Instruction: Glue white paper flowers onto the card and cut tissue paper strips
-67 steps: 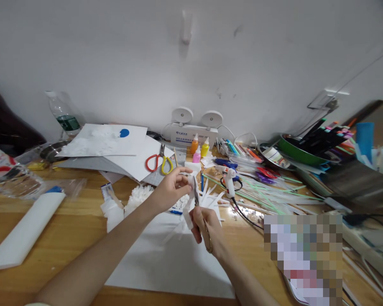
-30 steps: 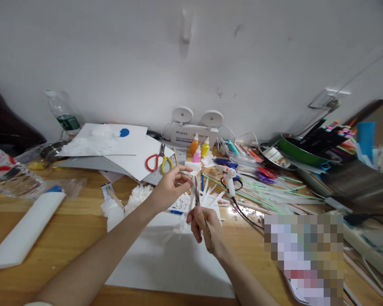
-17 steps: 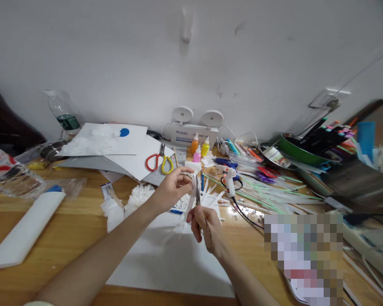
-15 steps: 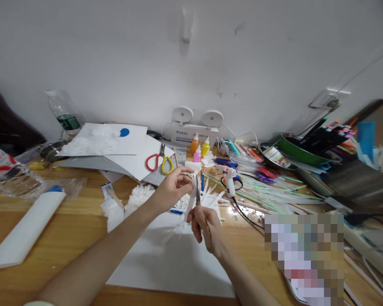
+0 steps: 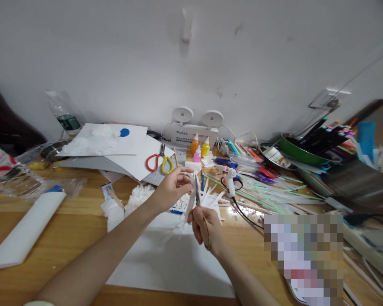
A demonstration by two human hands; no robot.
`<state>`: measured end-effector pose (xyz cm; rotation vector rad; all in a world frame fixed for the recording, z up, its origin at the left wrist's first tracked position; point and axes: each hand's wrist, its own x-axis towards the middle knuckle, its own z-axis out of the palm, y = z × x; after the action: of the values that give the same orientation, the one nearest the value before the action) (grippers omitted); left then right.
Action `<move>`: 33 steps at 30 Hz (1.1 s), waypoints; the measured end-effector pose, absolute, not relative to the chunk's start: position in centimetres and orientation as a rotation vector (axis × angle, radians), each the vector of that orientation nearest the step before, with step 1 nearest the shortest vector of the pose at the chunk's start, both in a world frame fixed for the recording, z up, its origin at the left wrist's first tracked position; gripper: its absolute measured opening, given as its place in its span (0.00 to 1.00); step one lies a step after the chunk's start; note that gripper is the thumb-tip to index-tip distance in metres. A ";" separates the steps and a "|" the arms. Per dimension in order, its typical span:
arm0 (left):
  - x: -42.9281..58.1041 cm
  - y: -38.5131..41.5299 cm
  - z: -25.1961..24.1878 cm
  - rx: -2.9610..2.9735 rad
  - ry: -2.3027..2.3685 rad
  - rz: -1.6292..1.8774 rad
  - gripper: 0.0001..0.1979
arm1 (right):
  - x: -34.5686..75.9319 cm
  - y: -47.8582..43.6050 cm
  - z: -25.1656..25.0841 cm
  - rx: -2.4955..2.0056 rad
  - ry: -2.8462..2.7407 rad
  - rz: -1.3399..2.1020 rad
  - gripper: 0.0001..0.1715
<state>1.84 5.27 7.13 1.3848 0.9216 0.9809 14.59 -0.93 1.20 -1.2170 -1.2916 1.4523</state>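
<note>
My left hand [image 5: 175, 189] pinches the upper end of a white paper strip [image 5: 190, 203] above the middle of the table. Its fingers are curled together. My right hand [image 5: 206, 227] is closed round the handles of a pair of scissors [image 5: 197, 191], whose blades point up and away beside the strip. Below both hands lies a large white sheet [image 5: 175, 263]. Cut white strips [image 5: 207, 195] fan out just behind the scissors, and a heap of white ruffled paper [image 5: 138, 197] sits left of my left hand.
Red and yellow-handled scissors [image 5: 166, 165] lie by stacked sheets [image 5: 130, 163]. A glue gun [image 5: 230, 182] with a cord stands right of the hands. Small paint bottles [image 5: 205, 148] are at the back. A rolled white sheet [image 5: 28, 229] lies left; a green pan [image 5: 298, 151] holds markers.
The scissors in my right hand have turned slightly, and their handles look closer together. My left hand has hardly moved.
</note>
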 end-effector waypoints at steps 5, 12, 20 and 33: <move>1.8 5.3 7.3 1.399 0.919 0.978 0.17 | 14.6 -0.8 1.4 -1.268 -1.291 1.474 0.31; 1.7 5.3 7.3 1.381 0.930 0.978 0.17 | 14.5 -0.5 1.5 -1.264 -1.259 1.532 0.30; 1.4 5.7 7.6 1.373 0.970 1.032 0.17 | 15.2 -0.2 1.6 -1.428 -1.448 1.266 0.29; 0.3 6.8 6.8 2.004 1.331 1.371 0.13 | 15.3 -0.5 3.2 -1.686 -1.885 0.556 0.23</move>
<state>0.28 6.82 6.77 2.0043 1.3313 1.3713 15.27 -0.54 3.15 -1.6864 -1.8852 0.5556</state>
